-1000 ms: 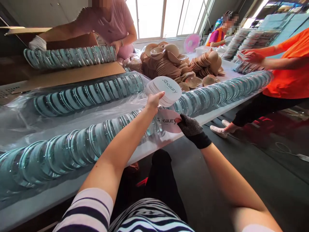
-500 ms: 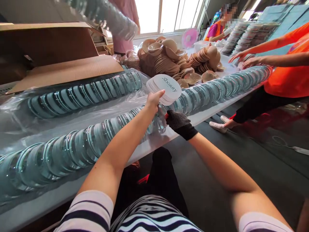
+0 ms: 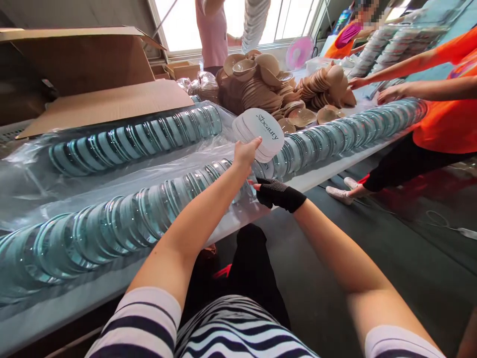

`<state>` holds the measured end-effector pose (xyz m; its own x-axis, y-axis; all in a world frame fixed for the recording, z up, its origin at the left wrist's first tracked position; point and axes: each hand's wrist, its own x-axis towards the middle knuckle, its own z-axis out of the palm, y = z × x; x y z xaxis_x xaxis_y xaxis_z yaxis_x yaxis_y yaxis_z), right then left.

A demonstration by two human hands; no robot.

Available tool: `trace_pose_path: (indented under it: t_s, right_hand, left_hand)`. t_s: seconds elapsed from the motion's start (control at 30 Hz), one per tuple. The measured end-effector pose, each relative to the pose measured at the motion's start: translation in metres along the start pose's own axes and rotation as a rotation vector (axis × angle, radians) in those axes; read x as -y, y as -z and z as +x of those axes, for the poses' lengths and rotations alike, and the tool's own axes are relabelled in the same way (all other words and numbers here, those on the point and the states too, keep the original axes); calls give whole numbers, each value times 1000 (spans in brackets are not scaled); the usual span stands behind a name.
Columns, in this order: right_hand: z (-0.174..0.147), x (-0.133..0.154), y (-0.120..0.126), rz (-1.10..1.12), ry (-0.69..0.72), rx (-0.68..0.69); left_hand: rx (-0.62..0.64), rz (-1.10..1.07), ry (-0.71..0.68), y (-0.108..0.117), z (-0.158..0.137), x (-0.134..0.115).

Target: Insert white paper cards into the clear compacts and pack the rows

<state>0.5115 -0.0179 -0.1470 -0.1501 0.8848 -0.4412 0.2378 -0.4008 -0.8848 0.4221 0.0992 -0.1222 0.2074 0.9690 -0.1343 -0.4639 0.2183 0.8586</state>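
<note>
My left hand [image 3: 246, 155] is closed around a stack of white round cards [image 3: 263, 134] printed with "beauty" lettering, held above a long row of clear plastic lids or bowls [image 3: 145, 214]. My right hand [image 3: 275, 193], in a black dotted fingerless glove, is at the near side of the row, below the cards. Its fingers point left, partly stretched out beside the clear pieces, and nothing shows in them. A white round card [image 3: 267, 170] with dark print stands in the row just above the glove. My left hand and the stack hide part of the row.
Behind lie a second clear row [image 3: 134, 139] on plastic film, an open cardboard box [image 3: 104, 107] and a heap of brown bowls [image 3: 261, 92]. A co-worker in orange [image 3: 447, 114] reaches over the row's right end. Another person in pink [image 3: 212, 37] stands at the back.
My right hand's fingers have loosened and stretched left. A card now shows in the row above it. The person in pink has swung a clear stack to the right, toward the window.
</note>
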Motion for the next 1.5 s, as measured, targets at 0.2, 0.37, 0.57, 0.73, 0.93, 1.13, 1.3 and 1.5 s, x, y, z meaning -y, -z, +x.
trace_pose_path:
  t_s: [0.2, 0.37, 0.57, 0.73, 0.93, 1.13, 1.3, 1.5]
  right_hand:
    - [-14, 16, 2, -578, 189, -522]
    - [-7, 41, 10, -561, 483, -1064]
    - [10, 42, -3, -757, 555, -1016]
    - [9, 34, -14, -724, 586, -1099]
    - [2, 32, -22, -621, 502, -1136]
    - [-11, 41, -46, -612, 492, -1157]
    - [-37, 22, -37, -506, 395, -1427]
    - [-99, -40, -67, -952, 229, -1140]
  left_hand:
    - [-55, -67, -124, 6, -17, -6]
    - [-4, -77, -195, 32, -49, -15]
    - [-54, -22, -161, 52, -67, -14]
    - [-92, 32, -184, 57, -79, -16]
    - [-91, 8, -210, 57, -88, -21]
    - [-118, -24, -148, 65, -87, -17]
    - [-95, -210, -106, 72, -74, -30]
    - [-268, -278, -95, 87, -27, -51]
